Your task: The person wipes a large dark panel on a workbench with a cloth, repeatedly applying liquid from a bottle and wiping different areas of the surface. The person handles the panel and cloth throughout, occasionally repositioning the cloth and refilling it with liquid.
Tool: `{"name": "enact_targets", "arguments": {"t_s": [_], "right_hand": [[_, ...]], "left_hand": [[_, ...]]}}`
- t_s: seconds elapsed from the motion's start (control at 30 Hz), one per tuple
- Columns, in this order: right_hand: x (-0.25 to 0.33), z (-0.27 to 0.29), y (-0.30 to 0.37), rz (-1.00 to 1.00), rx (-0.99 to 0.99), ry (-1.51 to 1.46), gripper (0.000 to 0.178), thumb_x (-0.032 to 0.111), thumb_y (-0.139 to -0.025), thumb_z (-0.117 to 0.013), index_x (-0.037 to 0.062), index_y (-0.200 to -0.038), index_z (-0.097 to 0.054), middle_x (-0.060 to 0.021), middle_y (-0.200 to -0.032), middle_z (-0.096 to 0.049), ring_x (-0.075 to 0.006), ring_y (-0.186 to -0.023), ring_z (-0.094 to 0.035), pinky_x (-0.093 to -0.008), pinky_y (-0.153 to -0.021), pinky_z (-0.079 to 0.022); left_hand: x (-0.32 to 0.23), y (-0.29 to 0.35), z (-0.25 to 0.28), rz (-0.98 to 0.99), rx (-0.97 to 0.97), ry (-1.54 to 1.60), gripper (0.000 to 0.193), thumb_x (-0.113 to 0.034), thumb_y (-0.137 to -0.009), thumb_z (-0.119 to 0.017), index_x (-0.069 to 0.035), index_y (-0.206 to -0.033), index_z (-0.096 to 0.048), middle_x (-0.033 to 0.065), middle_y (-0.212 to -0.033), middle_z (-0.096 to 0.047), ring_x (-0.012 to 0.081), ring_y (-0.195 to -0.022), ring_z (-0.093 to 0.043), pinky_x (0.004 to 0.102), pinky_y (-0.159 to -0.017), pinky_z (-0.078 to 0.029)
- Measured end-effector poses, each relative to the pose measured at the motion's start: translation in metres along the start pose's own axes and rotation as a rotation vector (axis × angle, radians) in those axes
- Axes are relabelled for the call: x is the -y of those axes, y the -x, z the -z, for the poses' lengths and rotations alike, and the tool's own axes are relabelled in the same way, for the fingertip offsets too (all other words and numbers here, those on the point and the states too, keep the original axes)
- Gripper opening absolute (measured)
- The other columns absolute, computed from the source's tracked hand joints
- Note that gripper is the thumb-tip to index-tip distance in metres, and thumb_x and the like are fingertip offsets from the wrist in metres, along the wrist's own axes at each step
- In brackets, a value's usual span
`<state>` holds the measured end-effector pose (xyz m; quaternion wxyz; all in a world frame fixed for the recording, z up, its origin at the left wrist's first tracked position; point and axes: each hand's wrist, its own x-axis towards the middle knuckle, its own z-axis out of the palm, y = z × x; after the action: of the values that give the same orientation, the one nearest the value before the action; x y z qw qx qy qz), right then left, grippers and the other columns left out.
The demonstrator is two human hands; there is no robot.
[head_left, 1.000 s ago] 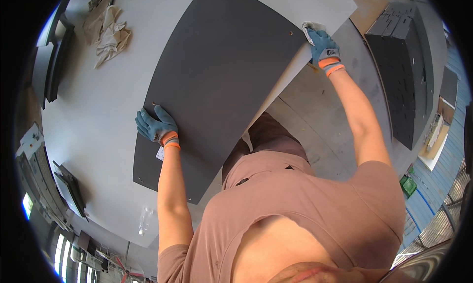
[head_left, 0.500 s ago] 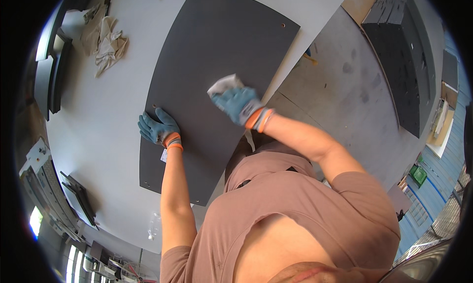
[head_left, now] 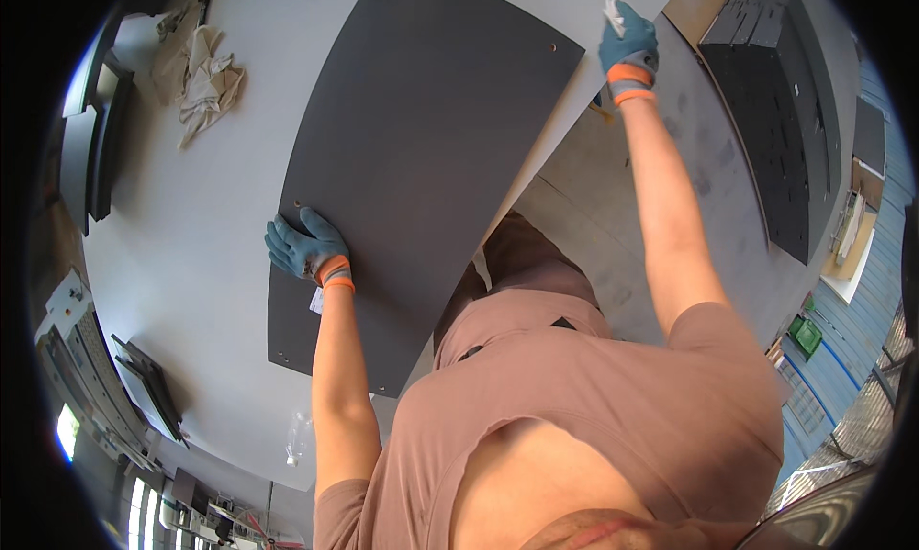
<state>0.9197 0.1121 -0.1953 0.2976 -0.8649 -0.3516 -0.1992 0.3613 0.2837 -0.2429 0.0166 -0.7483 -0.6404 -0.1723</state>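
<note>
A large dark grey panel [head_left: 421,148] with small drilled holes near its corners lies flat on a pale table [head_left: 220,291]. On its left edge rests my left hand [head_left: 304,246], gloved in blue-grey with an orange cuff, palm down and fingers stretched out. My right hand [head_left: 629,44], in a matching glove, is out past the panel's far right corner, over the table's right edge. Its fingers are closed round a white cloth [head_left: 614,14], of which only a bunched end shows. A small white label [head_left: 317,301] sits at the panel's left edge beside my left wrist.
A crumpled beige cloth [head_left: 209,86] lies at the table's far left. Dark panels [head_left: 148,387] stand at the near left, and others [head_left: 107,148] farther back. Right of the table, a stack of black panels [head_left: 771,119] stands across the grey floor [head_left: 661,167]. A clear bottle [head_left: 297,440] lies near my left elbow.
My right hand has swung from the middle of the panel out to the far right with the white cloth, leaving the panel's surface. My left hand has stayed in place.
</note>
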Motion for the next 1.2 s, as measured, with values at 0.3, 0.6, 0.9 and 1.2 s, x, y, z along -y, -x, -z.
{"name": "enact_targets", "arguments": {"t_s": [0.3,0.6,0.9,1.2], "right_hand": [[0.278,0.021,0.224,0.563,0.91,-0.303,0.044,0.016,-0.096,-0.056,0.0303,-0.138,-0.061,-0.0027,-0.119,-0.068,-0.023,-0.103,-0.072,-0.0447,-0.073,-0.062],[0.049,-0.037,0.018,0.075,0.316,0.033,0.025,0.024,-0.098,-0.058,0.0124,-0.114,-0.074,-0.0202,-0.1,-0.073,-0.0442,-0.093,-0.069,-0.0494,-0.076,-0.057],[0.161,0.006,0.115,0.304,0.43,-0.275,0.037,0.015,-0.096,-0.057,0.0138,-0.132,-0.066,-0.0164,-0.118,-0.068,-0.0346,-0.094,-0.068,-0.0461,-0.075,-0.058],[0.193,-0.02,0.139,0.424,0.867,0.247,0.049,0.014,-0.095,-0.055,0.0274,-0.141,-0.062,-0.0109,-0.119,-0.067,-0.0332,-0.1,-0.073,-0.0497,-0.07,-0.06]], "left_hand": [[0.008,0.002,0.002,-0.019,-0.006,-0.044,0.063,-0.051,-0.104,-0.055,0.0,-0.142,-0.06,0.0224,-0.148,-0.058,0.0403,-0.141,-0.05,0.0533,-0.122,-0.033],[0.004,0.001,0.007,0.009,0.021,-0.054,0.065,-0.051,-0.104,-0.054,0.001,-0.142,-0.059,0.0207,-0.148,-0.059,0.0396,-0.142,-0.05,0.0528,-0.122,-0.033],[0.0,-0.002,0.006,-0.031,-0.055,-0.034,0.059,-0.045,-0.1,-0.064,0.002,-0.135,-0.064,0.0218,-0.142,-0.062,0.0411,-0.135,-0.055,0.0531,-0.12,-0.036],[0.002,-0.002,0.002,-0.045,-0.065,-0.017,0.061,-0.048,-0.1,-0.062,0.001,-0.135,-0.063,0.0204,-0.144,-0.062,0.0396,-0.137,-0.053,0.052,-0.121,-0.035]]}}
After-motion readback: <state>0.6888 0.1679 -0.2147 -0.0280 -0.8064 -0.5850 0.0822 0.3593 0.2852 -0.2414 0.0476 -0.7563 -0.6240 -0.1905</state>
